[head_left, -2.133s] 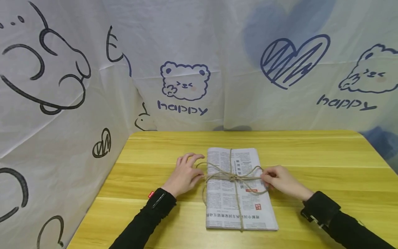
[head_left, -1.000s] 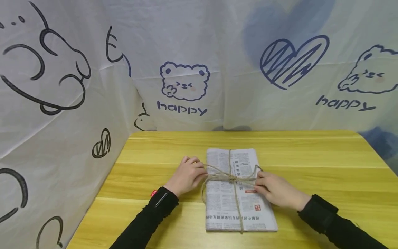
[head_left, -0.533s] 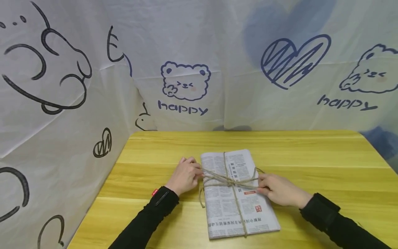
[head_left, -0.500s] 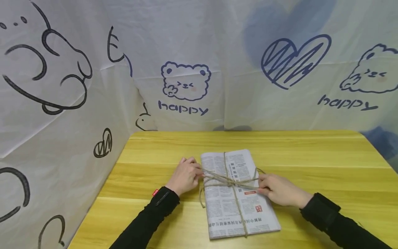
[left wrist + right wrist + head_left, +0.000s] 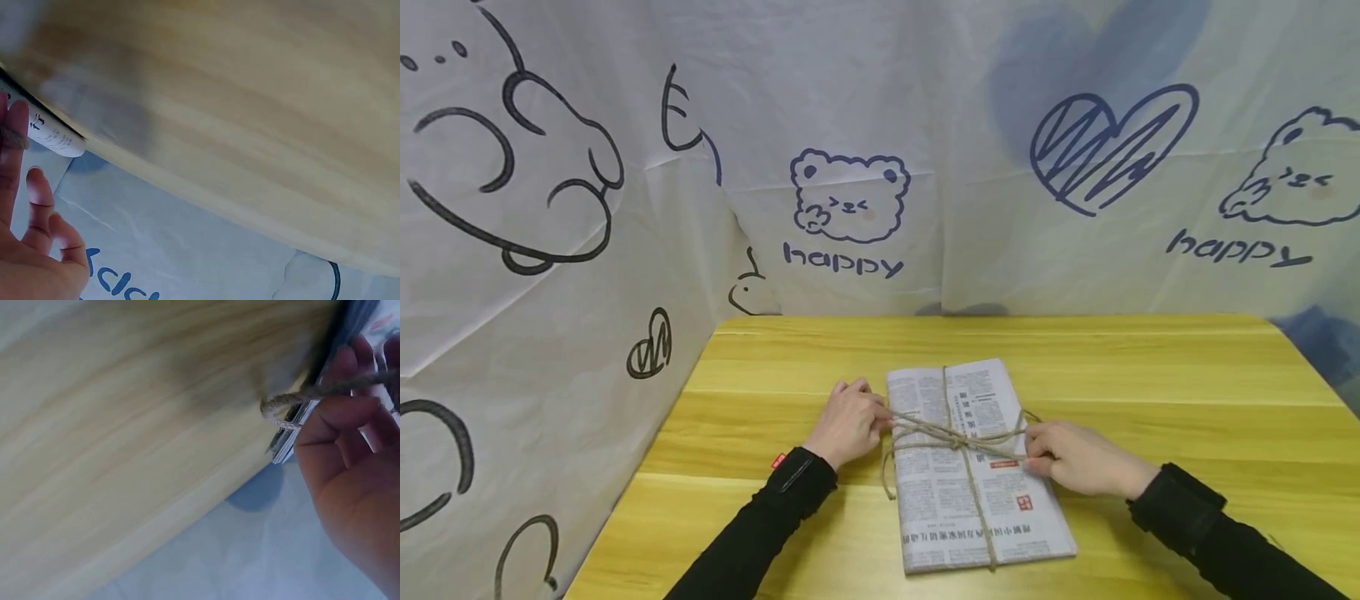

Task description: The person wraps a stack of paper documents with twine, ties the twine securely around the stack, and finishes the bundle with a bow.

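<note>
A folded stack of newspapers (image 5: 940,504) lies slightly turned on the table, bound crosswise with brown twine (image 5: 972,492) that meets in a knot (image 5: 960,441) on top. My left hand (image 5: 847,422) pinches a twine strand at the stack's left edge; the left wrist view shows this twine (image 5: 14,139) at the fingertips, other fingers loosely bent. On the right edge my right hand (image 5: 1082,457) grips the opposite strands. In the right wrist view, twine (image 5: 331,389) loops out past the fingers, beside the stack's layered edge (image 5: 285,447). A loose twine loop (image 5: 886,475) hangs at the left side.
The yellow wood-grain table (image 5: 1187,367) extends around the stack. Behind it and at the left hang white cloth sheets (image 5: 970,192) with drawn bears, hearts and lettering. Black sleeves (image 5: 760,525) cover both forearms.
My left fingers have come together on a strand, and my right hand has taken strands at the right edge. The stack has turned slightly and its near end shifted toward me; lately almost still.
</note>
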The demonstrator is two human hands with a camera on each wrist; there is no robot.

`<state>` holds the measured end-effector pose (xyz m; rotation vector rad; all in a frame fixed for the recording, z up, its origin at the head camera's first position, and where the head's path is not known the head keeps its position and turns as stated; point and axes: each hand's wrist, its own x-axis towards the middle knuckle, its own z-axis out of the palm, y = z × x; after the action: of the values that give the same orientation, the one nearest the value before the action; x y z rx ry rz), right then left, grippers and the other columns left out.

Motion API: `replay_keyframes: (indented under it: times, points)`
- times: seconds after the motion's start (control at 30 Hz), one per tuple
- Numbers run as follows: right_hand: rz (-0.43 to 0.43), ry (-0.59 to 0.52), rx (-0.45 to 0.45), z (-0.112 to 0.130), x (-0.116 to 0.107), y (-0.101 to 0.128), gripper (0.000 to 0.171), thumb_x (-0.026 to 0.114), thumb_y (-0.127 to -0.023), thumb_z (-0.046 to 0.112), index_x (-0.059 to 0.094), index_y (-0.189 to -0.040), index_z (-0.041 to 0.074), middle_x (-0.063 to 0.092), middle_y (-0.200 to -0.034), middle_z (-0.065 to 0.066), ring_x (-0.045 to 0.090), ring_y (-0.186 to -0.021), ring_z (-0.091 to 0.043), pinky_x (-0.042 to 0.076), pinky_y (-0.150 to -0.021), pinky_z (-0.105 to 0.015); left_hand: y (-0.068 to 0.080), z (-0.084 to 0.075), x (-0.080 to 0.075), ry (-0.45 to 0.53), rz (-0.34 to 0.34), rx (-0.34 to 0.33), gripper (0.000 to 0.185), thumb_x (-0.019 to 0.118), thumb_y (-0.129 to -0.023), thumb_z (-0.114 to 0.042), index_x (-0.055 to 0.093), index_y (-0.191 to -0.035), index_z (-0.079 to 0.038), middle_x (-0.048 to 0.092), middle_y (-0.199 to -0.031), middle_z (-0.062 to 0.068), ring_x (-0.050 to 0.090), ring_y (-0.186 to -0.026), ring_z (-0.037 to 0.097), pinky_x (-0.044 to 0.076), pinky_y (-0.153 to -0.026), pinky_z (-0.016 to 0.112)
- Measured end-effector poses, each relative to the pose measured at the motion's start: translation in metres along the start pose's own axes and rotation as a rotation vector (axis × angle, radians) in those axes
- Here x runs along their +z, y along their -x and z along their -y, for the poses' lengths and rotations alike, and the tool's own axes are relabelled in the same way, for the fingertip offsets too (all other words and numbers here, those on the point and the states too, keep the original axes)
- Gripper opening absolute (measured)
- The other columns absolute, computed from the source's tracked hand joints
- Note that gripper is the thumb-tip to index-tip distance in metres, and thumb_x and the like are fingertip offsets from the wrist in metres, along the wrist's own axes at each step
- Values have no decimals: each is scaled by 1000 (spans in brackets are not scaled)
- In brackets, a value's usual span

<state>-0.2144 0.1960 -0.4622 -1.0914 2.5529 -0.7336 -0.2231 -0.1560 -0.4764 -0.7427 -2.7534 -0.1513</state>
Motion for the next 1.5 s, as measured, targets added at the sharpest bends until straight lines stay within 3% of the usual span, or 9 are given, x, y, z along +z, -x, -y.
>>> replay_keyframes:
  times: [0.37, 0.5, 0.6, 0.83, 1.0, 1.13, 1.2, 1.33, 1.5]
  points:
    - [36, -166, -61, -4, 3, 5, 24, 60, -102, 22, 69, -80, 17, 47, -80, 7, 41, -68, 0, 33, -63, -21, -17, -2, -4, 11, 53, -35, 13, 72, -93, -31, 83, -92, -24, 77, -85, -8, 51, -78, 16, 30, -73, 30]
    - [8, -160, -37, -7, 4, 7, 21, 57, -103, 25, 75, -95, 19, 66, -102, -2, 61, -87, -9, 40, -68, -22, -15, -1, -6, 25, 57, -20, 14, 72, -93, -33, 83, -95, -23, 78, -88, -9, 53, -82, 15, 30, -75, 30]
    - [-20, -117, -31, -9, 3, 9, 19, 58, -103, 25, 76, -99, 19, 68, -118, -4, 63, -95, -9, 41, -72, -21, -13, 0, -5, 31, 53, -16, 14, 73, -92, -33, 83, -96, -24, 78, -91, -10, 54, -85, 15, 32, -75, 30]
    - [-33, -51, -39, -6, 0, 7, 20, 60, -102, 24, 69, -84, 21, 57, -93, 6, 44, -73, 2, 34, -65, -21, -10, 0, -6, 49, 51, -31, 13, 74, -92, -30, 83, -95, -22, 79, -93, -8, 55, -86, 16, 35, -75, 30]
    - [-84, -34, -10, -3, -2, 9, 22, 60, -102, 29, 65, -82, 23, 55, -93, 7, 44, -73, 1, 36, -63, -20, -6, 5, -14, 265, 80, -49, 14, 74, -92, -25, 82, -98, -15, 79, -95, -1, 62, -87, 18, 44, -79, 31]
    - [-263, -8, -15, -4, -9, 16, 11, 62, -101, 26, 65, -92, 21, 56, -95, 7, 48, -80, 1, 42, -64, -21, -1, 14, -33, 443, 60, -130, 22, 69, -96, -22, 77, -114, -12, 76, -113, 6, 69, -103, 24, 53, -92, 40]
    - [-390, 33, -24, -7, -15, 21, 3, 64, -100, 20, 65, -101, 18, 60, -99, 4, 52, -84, -3, 44, -64, -23, 1, 19, -44, 409, -2, -150, 28, 65, -99, -25, 72, -123, -11, 73, -122, 8, 67, -113, 28, 53, -98, 45]
    - [-601, 176, 3, -14, -30, 34, 21, 66, -97, 13, 64, -118, 8, 64, -113, -10, 61, -94, -20, 52, -71, -35, 7, 29, -70, 175, -161, -182, 38, 61, -102, -31, 65, -133, -10, 67, -134, 13, 62, -124, 34, 48, -104, 53]
    - [-699, 293, 114, -23, -45, 54, 50, 62, -101, 22, 47, -144, 0, 48, -141, -29, 49, -123, -49, 44, -94, -62, 20, 40, -93, -39, -274, -283, 53, 59, -101, -40, 54, -144, -11, 53, -149, 17, 51, -133, 41, 42, -106, 60]
